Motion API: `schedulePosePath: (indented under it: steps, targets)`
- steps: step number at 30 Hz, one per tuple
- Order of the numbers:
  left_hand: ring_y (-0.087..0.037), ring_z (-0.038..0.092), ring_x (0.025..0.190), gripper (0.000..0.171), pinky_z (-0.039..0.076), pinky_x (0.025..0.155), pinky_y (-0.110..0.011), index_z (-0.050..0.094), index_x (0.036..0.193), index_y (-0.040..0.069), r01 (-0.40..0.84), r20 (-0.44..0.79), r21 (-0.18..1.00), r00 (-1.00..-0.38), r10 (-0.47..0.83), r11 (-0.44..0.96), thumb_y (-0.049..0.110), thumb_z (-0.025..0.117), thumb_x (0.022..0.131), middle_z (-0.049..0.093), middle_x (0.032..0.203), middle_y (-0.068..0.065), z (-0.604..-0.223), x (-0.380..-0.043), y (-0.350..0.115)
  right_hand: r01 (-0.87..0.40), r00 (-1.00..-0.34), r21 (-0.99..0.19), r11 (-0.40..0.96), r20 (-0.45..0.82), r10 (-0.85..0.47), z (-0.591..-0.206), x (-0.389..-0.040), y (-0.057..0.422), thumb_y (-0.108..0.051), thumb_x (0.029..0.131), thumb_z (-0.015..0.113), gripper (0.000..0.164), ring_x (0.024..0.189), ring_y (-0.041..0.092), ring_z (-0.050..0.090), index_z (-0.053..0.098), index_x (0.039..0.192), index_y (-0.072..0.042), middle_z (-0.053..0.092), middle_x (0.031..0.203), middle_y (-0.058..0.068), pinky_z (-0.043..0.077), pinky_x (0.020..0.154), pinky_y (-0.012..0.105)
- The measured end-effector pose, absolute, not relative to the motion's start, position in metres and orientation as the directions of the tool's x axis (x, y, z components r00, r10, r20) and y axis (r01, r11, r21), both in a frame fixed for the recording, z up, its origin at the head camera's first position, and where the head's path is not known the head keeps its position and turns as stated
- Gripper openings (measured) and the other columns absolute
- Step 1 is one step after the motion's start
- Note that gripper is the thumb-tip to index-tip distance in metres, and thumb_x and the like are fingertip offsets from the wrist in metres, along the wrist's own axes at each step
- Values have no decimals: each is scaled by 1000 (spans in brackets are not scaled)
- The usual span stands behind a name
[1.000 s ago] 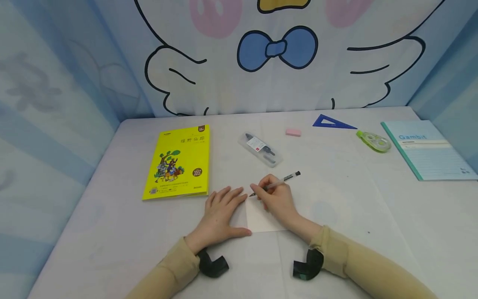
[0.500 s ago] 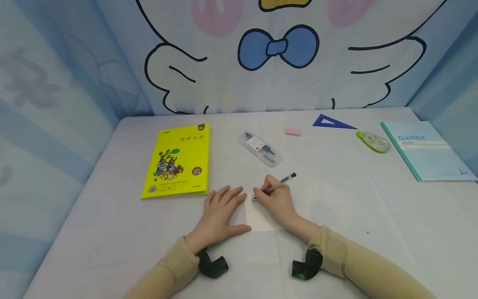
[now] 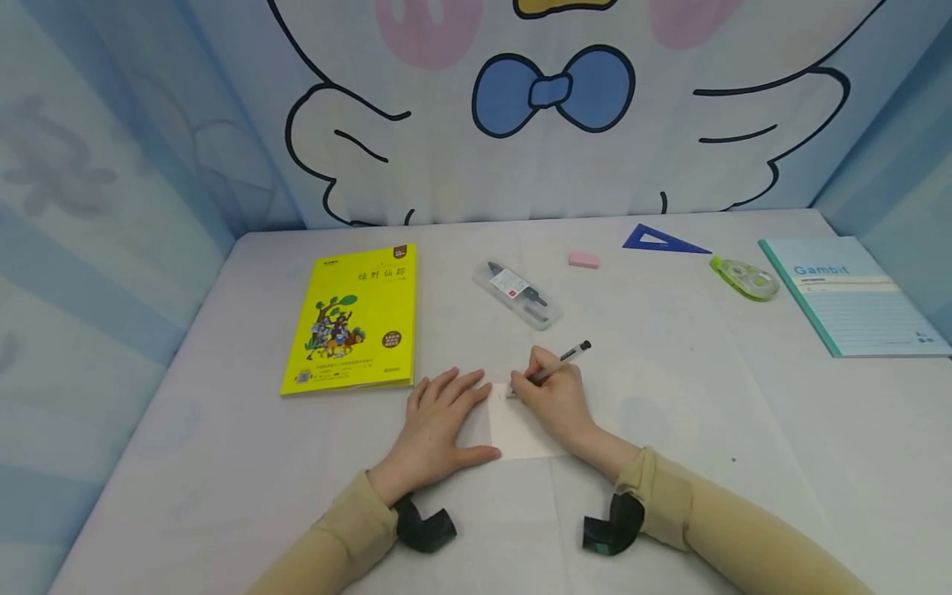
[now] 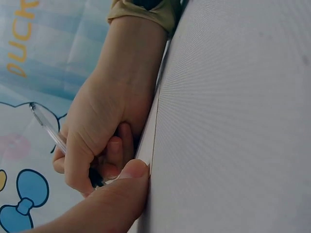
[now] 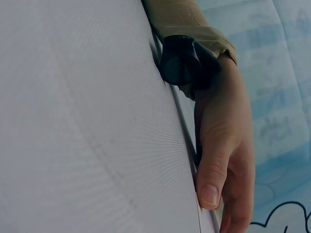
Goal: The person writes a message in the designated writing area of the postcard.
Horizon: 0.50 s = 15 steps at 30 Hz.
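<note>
A small white sheet of paper (image 3: 516,434) lies on the table near its front edge. My left hand (image 3: 439,426) rests flat on the table with straight fingers, its thumb (image 4: 124,182) pressing the paper's left edge (image 4: 150,141). My right hand (image 3: 554,397) grips a black-capped pen (image 3: 561,360), tip down on the paper's upper left corner. The left wrist view shows that hand (image 4: 104,126) curled round the clear pen barrel (image 4: 46,128). The right wrist view shows my left hand (image 5: 226,155) lying flat beside the sheet.
A yellow book (image 3: 357,322) lies left of my hands. Behind them sit a clear compass case (image 3: 518,295), a pink eraser (image 3: 583,260), a blue set square (image 3: 658,241), a green correction tape (image 3: 746,279) and a teal notebook (image 3: 851,296). Cloth walls surround the table (image 3: 223,463).
My right hand has shifted slightly right and toward me, and the pen tip has come down onto the paper's corner. The left hand has stayed put.
</note>
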<state>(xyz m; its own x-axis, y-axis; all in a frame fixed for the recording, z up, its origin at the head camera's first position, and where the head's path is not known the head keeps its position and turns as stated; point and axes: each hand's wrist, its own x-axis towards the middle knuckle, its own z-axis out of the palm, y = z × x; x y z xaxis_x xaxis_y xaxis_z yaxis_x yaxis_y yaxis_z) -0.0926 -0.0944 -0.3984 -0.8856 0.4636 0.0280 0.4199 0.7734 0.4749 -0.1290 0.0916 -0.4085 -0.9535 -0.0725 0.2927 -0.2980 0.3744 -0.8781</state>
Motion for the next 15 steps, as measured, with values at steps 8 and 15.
schedulePosePath:
  steps: [8,15]
  targets:
    - [-31,23,136,75,10,108,-58,47,135,13,431,51,471,-884,464,770,48,73,74,37,146,-4,-399,-92,-95,-309,-948,-869,387,312,-56,-381,-117,85,10,77,58,26,43,-1,28,41,60,0,40,45,6,21,42,14]
    - [-30,23,136,75,10,108,-57,47,135,13,429,47,468,-885,463,773,48,72,74,36,146,-4,-399,-92,-95,-291,-951,-879,378,309,-14,-400,-125,91,7,76,58,29,42,-2,27,39,58,-4,34,45,-3,20,39,16]
